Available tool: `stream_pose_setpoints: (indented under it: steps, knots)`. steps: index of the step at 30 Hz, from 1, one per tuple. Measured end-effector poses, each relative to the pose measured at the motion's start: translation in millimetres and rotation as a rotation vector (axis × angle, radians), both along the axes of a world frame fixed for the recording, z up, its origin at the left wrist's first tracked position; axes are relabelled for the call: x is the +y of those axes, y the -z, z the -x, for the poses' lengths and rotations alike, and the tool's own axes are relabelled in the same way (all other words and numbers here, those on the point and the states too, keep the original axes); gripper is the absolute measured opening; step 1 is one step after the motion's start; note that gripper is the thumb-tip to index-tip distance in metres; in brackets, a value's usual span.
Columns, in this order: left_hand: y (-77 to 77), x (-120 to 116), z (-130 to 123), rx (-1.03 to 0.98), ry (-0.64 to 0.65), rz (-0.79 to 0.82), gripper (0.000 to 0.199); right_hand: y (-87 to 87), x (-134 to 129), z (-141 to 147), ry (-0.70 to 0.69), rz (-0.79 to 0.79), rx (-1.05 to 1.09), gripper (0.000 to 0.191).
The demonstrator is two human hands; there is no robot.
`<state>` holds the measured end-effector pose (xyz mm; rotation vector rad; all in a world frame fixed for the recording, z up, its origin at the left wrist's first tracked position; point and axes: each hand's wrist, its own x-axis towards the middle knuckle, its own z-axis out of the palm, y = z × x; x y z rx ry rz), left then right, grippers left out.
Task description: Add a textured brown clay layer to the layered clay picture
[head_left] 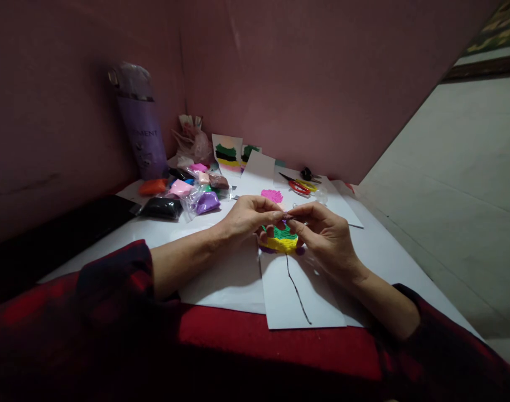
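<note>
Bottle (141, 137), purple with a paler top, stands at the far left by the wall; what it holds is hidden. Nearer and just to its right, clear packets are heaped on the white tabletop (221, 285), each filled with one colour of soft-looking stuff: an orange packet (153, 187) at the left, a black packet (160, 208) nearest, then a pink packet (180, 188), a purple packet (207, 202) and a brown packet (219, 182) at the right. Behind the heap, a thin plastic bag (192, 144) sits bunched up, with pale ends sticking out of its top; the rest of its contents cannot be made out. To its right a striped card (227, 158) leans upright, green, black and yellow.

At the centre the left hand (247, 216) and right hand (325, 230) nearly meet, thumbs and fingers narrowed to a pinch on one small dark bit (287, 217). They hold it above a white card (275, 301), which bears green, yellow and purple patches and a crooked black line (295, 286) running toward the near edge. Farther off, to the right, lie red scissors (299, 187), beside a yellow-handled tool (308, 185).
</note>
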<state>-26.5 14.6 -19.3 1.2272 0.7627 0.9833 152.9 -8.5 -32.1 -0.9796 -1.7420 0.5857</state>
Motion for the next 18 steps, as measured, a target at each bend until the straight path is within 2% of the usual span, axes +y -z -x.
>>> stream_pose_setpoints:
  steps: [6, 9, 13, 18]
  knots:
    - [-1.1, 1.4, -0.8, -0.049, -0.068, -0.050, 0.016, 3.2, 2.6, -1.6, -0.024, 0.014, -0.009, 0.012]
    - [-1.6, 1.4, -0.7, -0.054, -0.059, -0.058, 0.016, 3.6, 3.7, -0.6, -0.035, 0.027, 0.009, 0.011]
    - [-1.2, 1.9, 0.3, -0.033, -0.015, -0.073, 0.014, 3.3, 4.1, 0.7, -0.045, 0.026, 0.075, 0.024]
    - [-0.8, 0.7, 1.3, -0.034, 0.008, -0.073, 0.021, 0.1, 0.7, 1.6, -0.040, 0.025, 0.030, 0.011]
